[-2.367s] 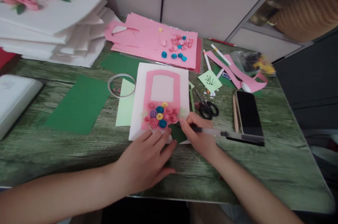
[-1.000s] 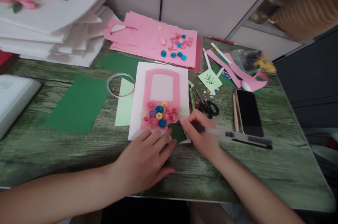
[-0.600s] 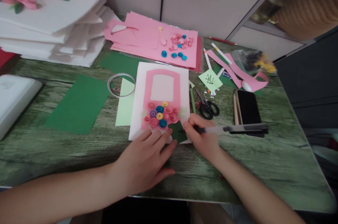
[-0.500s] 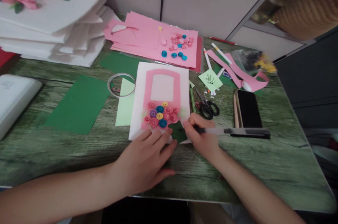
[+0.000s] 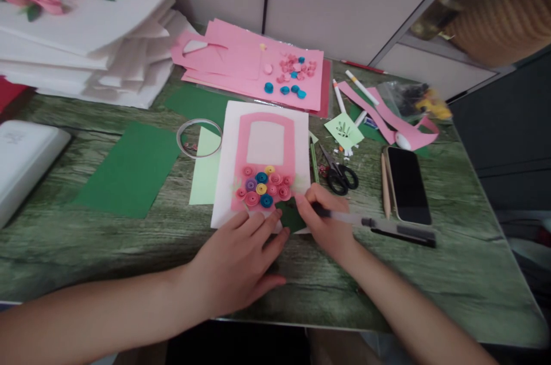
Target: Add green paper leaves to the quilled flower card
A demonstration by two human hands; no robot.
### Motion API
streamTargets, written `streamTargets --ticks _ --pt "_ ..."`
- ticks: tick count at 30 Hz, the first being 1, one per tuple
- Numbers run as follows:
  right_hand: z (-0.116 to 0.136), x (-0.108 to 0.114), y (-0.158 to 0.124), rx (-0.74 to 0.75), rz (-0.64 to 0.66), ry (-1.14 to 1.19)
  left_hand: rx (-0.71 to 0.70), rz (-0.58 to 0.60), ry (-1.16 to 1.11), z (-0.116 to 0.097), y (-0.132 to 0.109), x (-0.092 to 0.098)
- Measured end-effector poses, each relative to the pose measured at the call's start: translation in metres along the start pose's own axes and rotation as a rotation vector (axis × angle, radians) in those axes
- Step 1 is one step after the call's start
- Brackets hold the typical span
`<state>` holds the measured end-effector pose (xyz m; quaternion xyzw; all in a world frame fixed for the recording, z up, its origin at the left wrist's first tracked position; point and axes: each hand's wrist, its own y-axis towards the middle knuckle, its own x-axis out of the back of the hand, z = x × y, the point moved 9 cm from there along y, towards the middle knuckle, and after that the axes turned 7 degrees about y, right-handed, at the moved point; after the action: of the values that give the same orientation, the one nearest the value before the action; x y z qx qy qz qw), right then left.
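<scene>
My right hand (image 5: 330, 217) grips a slim craft knife (image 5: 398, 231), its black and grey handle sticking out to the right. The knife's tip is hidden behind my fingers, over a small dark green piece of paper (image 5: 291, 217). My left hand (image 5: 241, 259) lies flat with its fingers stretched out, the fingertips pressing the left edge of that green piece. Beneath it is a white sheet (image 5: 225, 181) bearing a pink paper frame (image 5: 287, 138). Rolled paper flowers (image 5: 261, 189) in pink, blue, yellow and purple cover the frame's lower part.
Black-handled scissors (image 5: 338, 179) and a light green paper with a leaf cut-out (image 5: 344, 130) lie right of the sheet. A phone (image 5: 408, 184) is farther right. A tape ring (image 5: 199, 155) and green paper (image 5: 131, 173) lie left. Pink sheets (image 5: 228, 58) are behind.
The craft knife's rear end has swung slightly down, toward me, as my right hand turned a little. My left hand stays on the green paper.
</scene>
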<state>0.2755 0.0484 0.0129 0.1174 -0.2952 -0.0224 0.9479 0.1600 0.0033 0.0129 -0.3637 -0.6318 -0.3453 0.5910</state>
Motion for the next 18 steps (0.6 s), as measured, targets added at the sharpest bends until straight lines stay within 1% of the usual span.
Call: streamTargets --ticks 8,12,18 --pt "0.0002 -0.0026 -0.0005 -0.015 0.026 -0.010 -0.014 0.047 -0.009 0.0004 0.0007 0.0012" --pt "-0.0010 -0.0041 0.0003 -0.025 0.047 0.015 -0.010 0.043 -0.002 0.0008 0.0015 0.0028" --pt "-0.0009 0.0005 0.0020 -0.030 0.004 0.016 0.005 0.031 -0.006 0.0007 -0.0006 0.0009"
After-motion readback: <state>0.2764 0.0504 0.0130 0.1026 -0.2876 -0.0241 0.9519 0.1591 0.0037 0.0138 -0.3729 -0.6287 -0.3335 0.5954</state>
